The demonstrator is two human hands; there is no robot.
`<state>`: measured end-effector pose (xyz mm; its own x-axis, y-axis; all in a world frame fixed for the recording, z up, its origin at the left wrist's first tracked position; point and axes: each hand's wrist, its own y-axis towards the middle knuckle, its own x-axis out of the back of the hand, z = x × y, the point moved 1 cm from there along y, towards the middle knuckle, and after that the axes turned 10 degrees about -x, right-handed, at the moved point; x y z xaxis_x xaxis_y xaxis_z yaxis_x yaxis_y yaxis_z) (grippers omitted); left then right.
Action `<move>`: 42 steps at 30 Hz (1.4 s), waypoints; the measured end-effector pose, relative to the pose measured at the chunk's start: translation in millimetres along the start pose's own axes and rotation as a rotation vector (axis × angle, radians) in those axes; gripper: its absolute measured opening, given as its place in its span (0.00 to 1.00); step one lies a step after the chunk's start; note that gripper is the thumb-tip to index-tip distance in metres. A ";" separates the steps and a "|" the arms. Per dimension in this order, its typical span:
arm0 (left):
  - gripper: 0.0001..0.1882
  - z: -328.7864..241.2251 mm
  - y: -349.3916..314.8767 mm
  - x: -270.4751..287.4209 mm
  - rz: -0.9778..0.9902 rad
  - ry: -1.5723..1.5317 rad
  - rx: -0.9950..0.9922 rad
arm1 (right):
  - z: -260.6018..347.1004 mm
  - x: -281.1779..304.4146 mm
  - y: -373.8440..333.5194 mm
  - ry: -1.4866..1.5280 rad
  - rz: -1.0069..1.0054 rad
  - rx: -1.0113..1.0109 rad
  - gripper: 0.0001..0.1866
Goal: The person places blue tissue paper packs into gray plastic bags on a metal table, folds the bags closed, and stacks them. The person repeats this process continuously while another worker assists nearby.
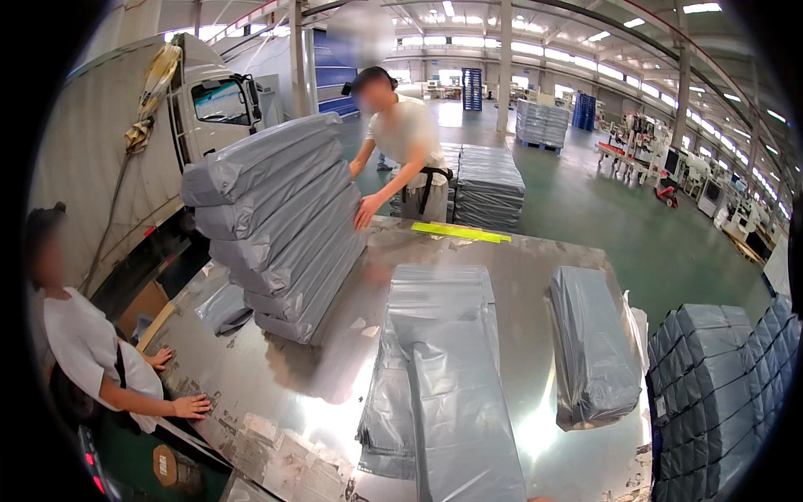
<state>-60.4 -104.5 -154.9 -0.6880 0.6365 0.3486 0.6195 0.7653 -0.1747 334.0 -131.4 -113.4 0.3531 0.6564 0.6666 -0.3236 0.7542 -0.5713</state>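
Note:
Grey plastic bags (456,393) lie loosely layered on the metal table (335,427) at the near middle. At the lower edge, beside these bags, shows a sliver of skin that seems to be my right hand (539,499); its fingers are hidden. My left hand is out of view. A tall, leaning stack of grey plastic bundles (280,222) stands at the table's far left. Across the table, a co-worker's hands (365,209) are at that stack's right side. A single long grey bundle (594,347) rests on the right of the table.
At the left edge another co-worker's hands (191,406) rest on the table. A yellow-green strip (460,232) lies along the far edge. Strapped grey stacks (703,360) stand at the right, with another wrapped stack (489,188) behind the table. A truck (213,100) is at the far left.

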 end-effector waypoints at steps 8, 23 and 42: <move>0.17 36.7 -42.3 -69.4 -0.002 0.027 -0.108 | -6.8 -89.6 -8.8 0.235 -0.247 -0.446 0.13; 0.15 37.5 -82.3 -44.4 -0.364 -0.217 0.288 | 66.7 -56.9 -40.2 0.240 -0.750 0.032 0.09; 0.11 23.5 -126.6 -31.7 -0.536 -0.290 0.306 | 123.2 -120.5 101.5 0.075 -0.507 0.097 0.24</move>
<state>-125.9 -219.4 -165.5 -0.9700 0.1294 0.2059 0.0596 0.9474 -0.3144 150.5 -135.7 -192.7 0.5474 0.2111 0.8098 -0.1745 0.9752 -0.1363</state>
